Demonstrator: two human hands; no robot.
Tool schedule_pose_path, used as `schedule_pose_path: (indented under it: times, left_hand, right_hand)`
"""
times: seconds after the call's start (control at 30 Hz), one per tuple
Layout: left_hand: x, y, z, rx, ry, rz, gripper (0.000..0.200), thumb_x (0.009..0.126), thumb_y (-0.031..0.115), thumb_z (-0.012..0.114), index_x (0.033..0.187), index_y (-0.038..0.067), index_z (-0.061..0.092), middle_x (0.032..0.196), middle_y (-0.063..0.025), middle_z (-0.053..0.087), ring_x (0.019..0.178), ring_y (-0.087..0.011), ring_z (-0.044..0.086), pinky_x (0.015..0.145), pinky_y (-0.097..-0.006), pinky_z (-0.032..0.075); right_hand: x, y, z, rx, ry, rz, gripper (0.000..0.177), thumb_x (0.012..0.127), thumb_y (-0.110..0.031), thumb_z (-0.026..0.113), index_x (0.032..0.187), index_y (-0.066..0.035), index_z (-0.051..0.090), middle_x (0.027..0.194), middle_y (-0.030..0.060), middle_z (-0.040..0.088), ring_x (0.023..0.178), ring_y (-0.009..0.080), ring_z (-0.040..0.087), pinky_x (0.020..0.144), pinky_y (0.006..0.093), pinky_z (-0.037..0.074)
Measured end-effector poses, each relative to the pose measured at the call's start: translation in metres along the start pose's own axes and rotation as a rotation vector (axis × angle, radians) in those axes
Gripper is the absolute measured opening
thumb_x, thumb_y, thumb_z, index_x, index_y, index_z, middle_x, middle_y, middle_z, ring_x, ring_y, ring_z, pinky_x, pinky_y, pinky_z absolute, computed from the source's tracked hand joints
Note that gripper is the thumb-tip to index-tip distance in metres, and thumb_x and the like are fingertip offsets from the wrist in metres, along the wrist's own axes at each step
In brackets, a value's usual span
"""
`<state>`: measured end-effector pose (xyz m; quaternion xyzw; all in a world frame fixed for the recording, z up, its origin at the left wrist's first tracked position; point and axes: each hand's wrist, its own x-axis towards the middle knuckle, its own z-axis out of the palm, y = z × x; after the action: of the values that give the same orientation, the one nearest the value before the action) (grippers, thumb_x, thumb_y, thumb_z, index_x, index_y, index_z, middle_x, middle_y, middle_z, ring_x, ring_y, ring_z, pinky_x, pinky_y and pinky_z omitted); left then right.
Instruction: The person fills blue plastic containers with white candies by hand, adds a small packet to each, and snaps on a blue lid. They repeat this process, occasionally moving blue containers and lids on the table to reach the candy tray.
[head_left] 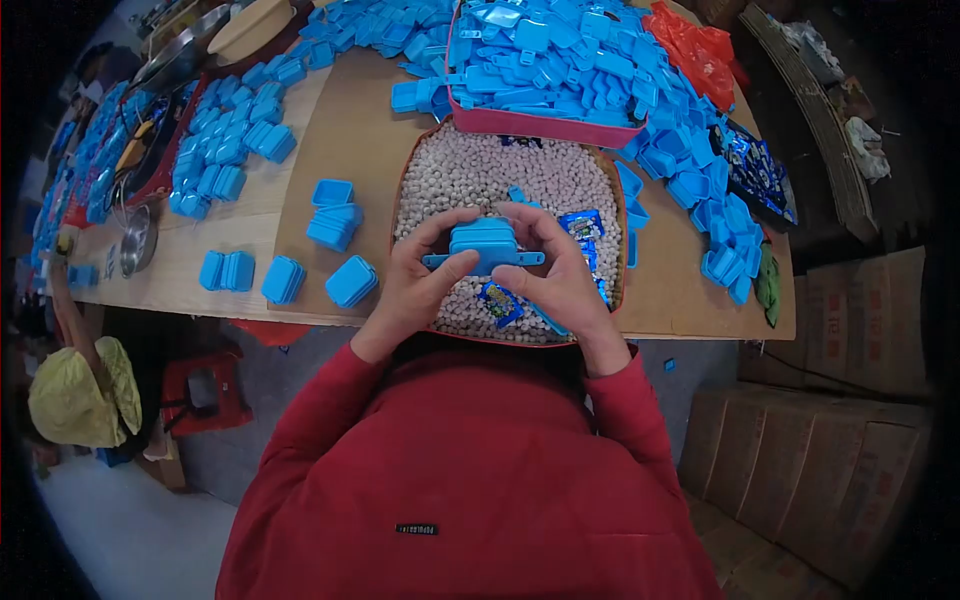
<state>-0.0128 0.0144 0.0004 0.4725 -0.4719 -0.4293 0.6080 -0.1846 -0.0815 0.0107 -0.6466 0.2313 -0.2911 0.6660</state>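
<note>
Both my hands hold a small stack of blue plastic cases (483, 236), with flat tabs sticking out at both sides. My left hand (425, 280) grips the left side, thumb in front and fingers behind. On the right side, my right hand (560, 283) has its thumb and fingers around the same stack. Below the hands is a tray of small white pellets (500, 165) with a dark reddish rim. Blue printed packets (583, 226) lie on the pellets to the right, and another printed packet (502, 303) sits beneath my hands.
A pink-walled bin (545, 127) heaped with blue plastic parts stands behind the tray. Small stacks of blue cases (352, 281) are on the table at left. Loose blue cases (725, 235) and a red plastic bag (690, 55) lie right. Another person's arm (72, 310) is far left.
</note>
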Motion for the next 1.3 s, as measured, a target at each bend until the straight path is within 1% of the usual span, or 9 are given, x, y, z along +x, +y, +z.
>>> schedule_pose_path:
  times: [0.13, 0.23, 0.4, 0.5, 0.63, 0.83, 1.03, 1.23, 1.3]
  left_hand:
    - [0.001, 0.001, -0.004, -0.076, -0.012, -0.087, 0.052, 0.085, 0.016, 0.071, 0.131, 0.003, 0.050, 0.122, -0.0084, 0.057, 0.110, -0.0165, 0.055, 0.093, -0.0310, 0.045]
    - [0.005, 0.015, 0.005, 0.642, -0.003, 0.323, 0.060, 0.078, 0.019, 0.076, 0.130, 0.004, 0.050, 0.123, -0.0111, 0.056, 0.112, -0.0205, 0.054, 0.095, -0.0337, 0.044]
    - [0.017, 0.016, 0.000, 0.326, -0.115, 0.038, 0.058, 0.077, 0.024, 0.076, 0.124, 0.004, 0.049, 0.121, -0.0145, 0.051, 0.113, -0.0317, 0.052, 0.096, -0.0380, 0.042]
    - [0.022, 0.011, 0.000, 0.517, -0.229, 0.350, 0.058, 0.078, 0.028, 0.075, 0.124, 0.004, 0.049, 0.118, -0.0148, 0.052, 0.108, -0.0312, 0.053, 0.092, -0.0370, 0.043]
    - [0.026, 0.021, 0.002, 0.535, -0.278, 0.318, 0.058, 0.074, 0.028, 0.077, 0.120, 0.002, 0.050, 0.114, -0.0166, 0.053, 0.102, -0.0316, 0.056, 0.087, -0.0388, 0.045]
    - [0.032, 0.017, 0.022, 0.535, -0.033, 0.547, 0.044, 0.067, 0.016, 0.073, 0.105, 0.000, 0.058, 0.096, -0.0152, 0.059, 0.086, -0.0291, 0.060, 0.075, -0.0357, 0.049]
    - [0.028, 0.005, 0.014, 0.395, -0.024, 0.362, 0.041, 0.068, 0.016, 0.072, 0.104, 0.001, 0.060, 0.097, -0.0138, 0.060, 0.087, -0.0247, 0.060, 0.078, -0.0342, 0.048]
    - [0.018, 0.013, 0.017, 0.397, -0.002, 0.171, 0.065, 0.071, 0.014, 0.071, 0.131, 0.003, 0.047, 0.114, -0.0139, 0.058, 0.105, -0.0233, 0.058, 0.091, -0.0355, 0.045]
    - [0.005, 0.011, 0.023, 0.022, 0.085, 0.120, 0.087, 0.072, 0.016, 0.075, 0.145, 0.005, 0.028, 0.133, -0.0158, 0.046, 0.122, -0.0245, 0.048, 0.102, -0.0377, 0.040]
  right_hand:
    - [0.001, -0.002, 0.004, -0.019, 0.051, -0.013, 0.063, 0.074, -0.007, 0.078, 0.129, -0.005, 0.047, 0.113, 0.0072, 0.058, 0.106, 0.0174, 0.058, 0.089, 0.0312, 0.051]
    - [0.001, -0.002, 0.013, -0.533, 0.157, -0.251, 0.060, 0.070, -0.002, 0.078, 0.123, -0.003, 0.050, 0.116, 0.0101, 0.058, 0.104, 0.0204, 0.060, 0.088, 0.0327, 0.052]
    - [-0.001, -0.009, 0.019, -0.652, 0.203, -0.521, 0.060, 0.067, 0.000, 0.078, 0.120, -0.003, 0.051, 0.116, 0.0133, 0.058, 0.101, 0.0267, 0.061, 0.083, 0.0332, 0.053]
    - [-0.006, -0.011, 0.015, -0.670, 0.193, -0.565, 0.060, 0.066, -0.003, 0.079, 0.119, -0.004, 0.052, 0.114, 0.0134, 0.058, 0.099, 0.0302, 0.059, 0.081, 0.0363, 0.051]
    - [-0.012, -0.007, 0.015, -0.650, 0.227, -0.606, 0.060, 0.065, -0.008, 0.079, 0.119, -0.006, 0.053, 0.111, 0.0131, 0.059, 0.099, 0.0343, 0.057, 0.083, 0.0411, 0.047]
    - [-0.009, -0.018, 0.017, -0.630, 0.286, -0.727, 0.047, 0.065, -0.003, 0.075, 0.107, -0.007, 0.054, 0.102, 0.0116, 0.059, 0.091, 0.0327, 0.057, 0.076, 0.0408, 0.047]
    - [-0.001, -0.008, 0.023, -0.612, 0.268, -0.717, 0.042, 0.064, -0.004, 0.075, 0.098, -0.007, 0.050, 0.095, 0.0116, 0.058, 0.086, 0.0327, 0.056, 0.072, 0.0405, 0.047]
    - [-0.006, 0.000, 0.021, -0.473, 0.289, -0.538, 0.047, 0.064, -0.007, 0.081, 0.098, -0.006, 0.049, 0.096, 0.0103, 0.059, 0.090, 0.0258, 0.059, 0.076, 0.0339, 0.049]
    - [-0.015, -0.005, 0.018, -0.281, 0.292, -0.371, 0.048, 0.068, -0.011, 0.083, 0.101, -0.005, 0.048, 0.099, 0.0087, 0.059, 0.095, 0.0203, 0.059, 0.081, 0.0319, 0.049]
